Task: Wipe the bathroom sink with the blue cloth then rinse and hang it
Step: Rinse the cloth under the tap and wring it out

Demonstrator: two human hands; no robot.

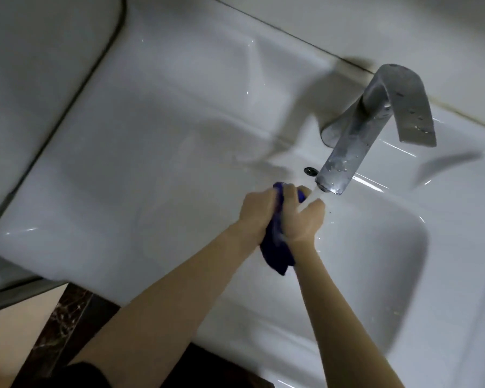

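The blue cloth [276, 252] is bunched between both my hands over the white sink basin [370, 264]. My left hand [256, 212] grips its upper part from the left. My right hand [303, 217] presses it from the right, fingers wrapped over the top. Water runs from the spout of the metal tap [356, 141] onto my right hand's fingers and the cloth's top. A loose tail of cloth hangs below my wrists. The part of the cloth inside my palms is hidden.
The overflow hole [310, 171] sits in the basin wall just left of the spout. A wide flat ledge of the sink [118, 169] stretches to the left. Dark marbled floor [65, 326] shows below the sink's front edge.
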